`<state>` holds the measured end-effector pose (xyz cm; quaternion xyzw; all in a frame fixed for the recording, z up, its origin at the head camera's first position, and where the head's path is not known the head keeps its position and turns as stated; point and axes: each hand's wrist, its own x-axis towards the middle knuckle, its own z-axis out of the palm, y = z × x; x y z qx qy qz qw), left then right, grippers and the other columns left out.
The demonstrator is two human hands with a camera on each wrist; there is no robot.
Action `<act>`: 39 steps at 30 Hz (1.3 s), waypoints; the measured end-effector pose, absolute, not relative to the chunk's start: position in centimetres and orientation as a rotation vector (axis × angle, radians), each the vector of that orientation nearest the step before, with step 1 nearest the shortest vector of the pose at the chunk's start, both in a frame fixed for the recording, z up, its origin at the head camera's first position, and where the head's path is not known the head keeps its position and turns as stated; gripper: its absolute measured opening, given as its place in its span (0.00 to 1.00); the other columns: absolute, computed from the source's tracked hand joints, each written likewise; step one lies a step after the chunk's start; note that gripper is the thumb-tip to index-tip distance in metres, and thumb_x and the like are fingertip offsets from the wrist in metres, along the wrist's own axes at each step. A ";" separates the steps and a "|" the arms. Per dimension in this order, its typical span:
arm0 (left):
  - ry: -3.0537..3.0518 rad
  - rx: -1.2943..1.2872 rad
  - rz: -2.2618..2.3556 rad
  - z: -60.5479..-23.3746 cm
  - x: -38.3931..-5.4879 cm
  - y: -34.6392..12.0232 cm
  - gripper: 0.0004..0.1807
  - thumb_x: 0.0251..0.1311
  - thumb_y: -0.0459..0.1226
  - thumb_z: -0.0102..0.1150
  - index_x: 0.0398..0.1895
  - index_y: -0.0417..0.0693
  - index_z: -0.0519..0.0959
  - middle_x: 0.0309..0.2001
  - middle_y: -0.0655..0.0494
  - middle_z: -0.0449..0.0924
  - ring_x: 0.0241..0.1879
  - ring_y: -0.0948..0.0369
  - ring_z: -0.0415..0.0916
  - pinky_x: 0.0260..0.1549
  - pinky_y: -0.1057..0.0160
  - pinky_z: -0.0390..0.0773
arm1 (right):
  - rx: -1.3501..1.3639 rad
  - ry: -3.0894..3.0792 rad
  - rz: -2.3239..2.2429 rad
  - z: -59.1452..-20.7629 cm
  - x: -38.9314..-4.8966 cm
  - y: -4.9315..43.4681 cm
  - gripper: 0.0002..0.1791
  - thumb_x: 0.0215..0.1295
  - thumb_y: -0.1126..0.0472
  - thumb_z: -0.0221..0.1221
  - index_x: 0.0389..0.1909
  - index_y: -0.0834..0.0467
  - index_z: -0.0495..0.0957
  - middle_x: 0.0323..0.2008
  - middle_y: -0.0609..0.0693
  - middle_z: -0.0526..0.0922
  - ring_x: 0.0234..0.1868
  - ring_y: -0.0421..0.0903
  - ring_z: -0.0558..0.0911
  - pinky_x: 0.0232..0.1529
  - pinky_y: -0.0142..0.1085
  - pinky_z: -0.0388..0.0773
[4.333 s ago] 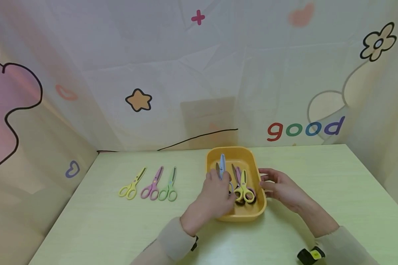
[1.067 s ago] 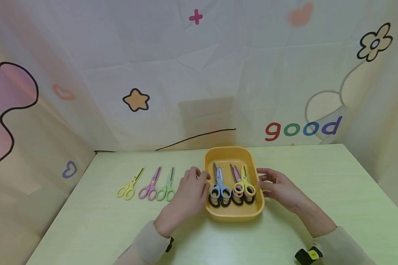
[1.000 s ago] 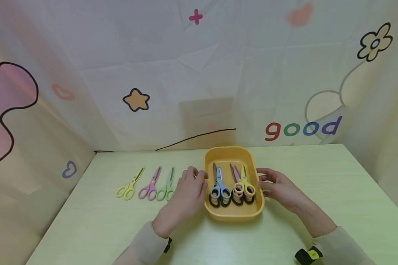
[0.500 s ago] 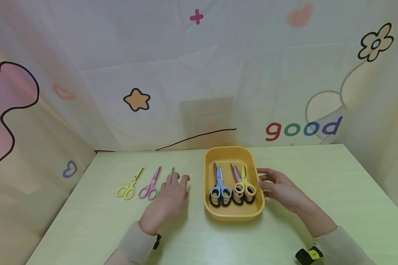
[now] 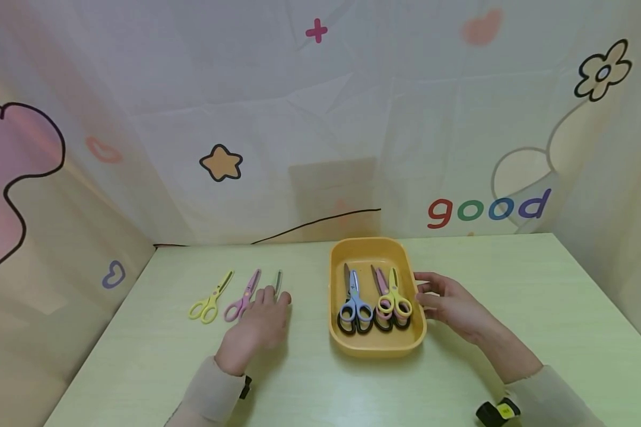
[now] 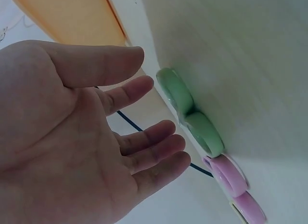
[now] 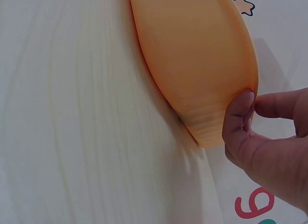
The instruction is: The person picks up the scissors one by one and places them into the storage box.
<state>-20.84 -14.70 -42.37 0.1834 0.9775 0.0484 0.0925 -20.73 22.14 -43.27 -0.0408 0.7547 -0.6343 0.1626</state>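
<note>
My left hand (image 5: 259, 323) hovers over the green scissors (image 5: 278, 281), fingers spread and apart from them. In the left wrist view, the green handle loops (image 6: 175, 91) lie beyond its fingertips, with nothing in the palm. Pink scissors (image 5: 243, 299) and yellow scissors (image 5: 209, 302) lie to the left on the table. The fingertips of my right hand (image 5: 454, 305) rest against the outer right wall of the yellow tray (image 5: 376, 351). Inside it, blue scissors (image 5: 355, 296) overlap a black-handled pair; another yellow pair (image 5: 393, 293) lies over pink and black-handled scissors.
The pale green table (image 5: 165, 367) ends at a printed curtain (image 5: 267, 118) behind and at both sides. Bare tabletop lies between the green scissors and the tray, and along the front.
My left hand has left the tray, where the blue scissors now lie, and moved left over the green scissors. My right hand has stayed at the tray's side.
</note>
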 end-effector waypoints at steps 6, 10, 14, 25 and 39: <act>2.911 0.547 0.168 -42.3 -20.6 -15.0 0.14 0.72 0.31 0.51 0.57 0.36 0.68 0.48 0.35 0.64 0.51 0.40 0.64 0.49 0.42 0.74 | -0.116 2.154 -1.810 -43.3 -20.7 22.2 0.33 0.77 0.67 0.53 0.77 0.70 0.52 0.60 0.68 0.66 0.53 0.55 0.76 0.52 0.37 0.82; 2.920 0.551 0.169 -42.3 -20.6 -15.0 0.14 0.72 0.30 0.51 0.56 0.35 0.68 0.46 0.35 0.64 0.48 0.41 0.64 0.45 0.43 0.75 | -0.106 2.152 -1.807 -43.2 -20.7 22.1 0.33 0.77 0.67 0.53 0.77 0.69 0.53 0.61 0.68 0.66 0.54 0.55 0.76 0.53 0.37 0.81; 2.926 0.566 0.172 -42.6 -20.9 -15.0 0.13 0.71 0.28 0.50 0.55 0.33 0.67 0.44 0.36 0.63 0.46 0.42 0.63 0.41 0.45 0.76 | -0.112 2.151 -1.809 -43.3 -20.7 22.1 0.33 0.77 0.67 0.53 0.77 0.69 0.53 0.60 0.68 0.66 0.53 0.55 0.75 0.52 0.37 0.81; 2.939 0.604 0.259 -43.5 -21.9 -14.4 0.10 0.70 0.28 0.50 0.51 0.33 0.67 0.44 0.39 0.61 0.46 0.43 0.62 0.37 0.50 0.75 | -0.132 2.161 -1.806 -43.3 -20.6 22.1 0.33 0.76 0.67 0.53 0.77 0.69 0.53 0.60 0.68 0.67 0.52 0.55 0.76 0.50 0.35 0.81; 2.936 0.519 0.271 -43.4 -22.0 -14.5 0.17 0.72 0.35 0.56 0.58 0.38 0.67 0.53 0.35 0.62 0.53 0.40 0.62 0.46 0.45 0.74 | -0.145 2.159 -1.812 -43.6 -20.8 22.3 0.33 0.77 0.66 0.53 0.77 0.70 0.53 0.60 0.68 0.67 0.51 0.54 0.77 0.50 0.35 0.82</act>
